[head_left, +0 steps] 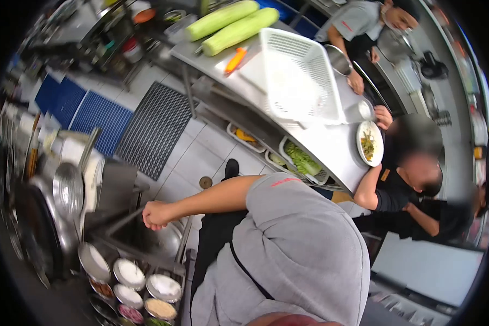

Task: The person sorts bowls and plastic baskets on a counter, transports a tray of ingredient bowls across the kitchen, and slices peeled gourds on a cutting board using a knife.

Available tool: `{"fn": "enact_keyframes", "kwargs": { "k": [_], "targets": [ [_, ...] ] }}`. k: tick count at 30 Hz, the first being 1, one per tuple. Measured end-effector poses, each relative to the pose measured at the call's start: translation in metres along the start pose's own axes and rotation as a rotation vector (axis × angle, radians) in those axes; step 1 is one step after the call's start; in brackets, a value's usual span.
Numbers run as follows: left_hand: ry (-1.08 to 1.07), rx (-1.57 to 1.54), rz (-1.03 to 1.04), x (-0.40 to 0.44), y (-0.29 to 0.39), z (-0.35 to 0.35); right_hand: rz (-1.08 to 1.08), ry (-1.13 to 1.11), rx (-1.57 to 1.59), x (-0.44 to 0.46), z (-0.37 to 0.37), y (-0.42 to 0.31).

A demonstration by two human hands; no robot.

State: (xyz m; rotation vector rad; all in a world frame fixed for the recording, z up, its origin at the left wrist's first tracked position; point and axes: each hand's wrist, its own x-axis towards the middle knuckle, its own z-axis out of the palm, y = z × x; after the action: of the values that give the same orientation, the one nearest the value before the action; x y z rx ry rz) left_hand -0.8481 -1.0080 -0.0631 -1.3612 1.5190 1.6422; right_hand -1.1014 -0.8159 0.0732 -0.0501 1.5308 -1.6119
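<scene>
My right hand (156,215) reaches out from a grey short sleeve, over the metal cooking station. Its fingers are curled closed; a grey bar (126,221) runs up beside it, and I cannot tell whether the hand grips it or anything else. Below the hand lies a round metal bowl-like surface (171,239), partly hidden. Nearby, several metal containers hold ingredients, among them a white one (129,271) and a pale yellow chopped one (160,308). A perforated skimmer (68,190) rests to the left. My left hand is out of view.
A steel table (326,146) carries a white basket (301,76), long green gourds (239,31), an orange-handled tool (235,61) and a bowl of food (370,144). A person (358,32) stands behind it; another person (391,185) leans at its end. Floor mats (155,127) lie behind me.
</scene>
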Motion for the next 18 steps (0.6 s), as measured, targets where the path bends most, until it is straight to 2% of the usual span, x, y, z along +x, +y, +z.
{"fn": "enact_keyframes", "kwargs": {
  "k": [1,4,8,12,13,14,15,16,17,18],
  "targets": [
    [-0.018,0.039,0.013,0.009,0.018,0.016,-0.054,-0.002,-0.002,-0.023,-0.032,-0.016],
    [-0.083,0.166,0.061,0.036,0.068,0.067,-0.273,0.169,-0.188,-0.088,-0.119,-0.061],
    [-0.229,0.346,0.154,0.091,0.128,0.148,-0.589,0.550,-0.321,-0.159,-0.208,-0.092],
    [-0.427,0.339,0.354,0.179,0.176,0.226,-0.667,0.827,-0.463,-0.221,-0.264,-0.109],
    [-0.486,0.468,0.396,0.127,0.214,0.259,-0.629,0.846,-0.447,-0.241,-0.272,-0.114],
    [-0.543,0.592,0.446,0.038,0.263,0.309,-0.610,0.914,-0.410,-0.255,-0.280,-0.115],
    [-0.612,0.561,0.449,0.044,0.283,0.328,-0.590,0.979,-0.374,-0.266,-0.287,-0.115],
    [-0.728,0.654,0.443,-0.003,0.315,0.357,-0.571,1.040,-0.336,-0.276,-0.293,-0.116],
    [-0.811,0.672,0.471,-0.018,0.339,0.378,-0.573,0.991,-0.120,-0.290,-0.296,-0.119],
    [-0.897,0.687,0.496,-0.027,0.360,0.399,-0.559,1.081,-0.145,-0.296,-0.302,-0.117]
  ]
}}
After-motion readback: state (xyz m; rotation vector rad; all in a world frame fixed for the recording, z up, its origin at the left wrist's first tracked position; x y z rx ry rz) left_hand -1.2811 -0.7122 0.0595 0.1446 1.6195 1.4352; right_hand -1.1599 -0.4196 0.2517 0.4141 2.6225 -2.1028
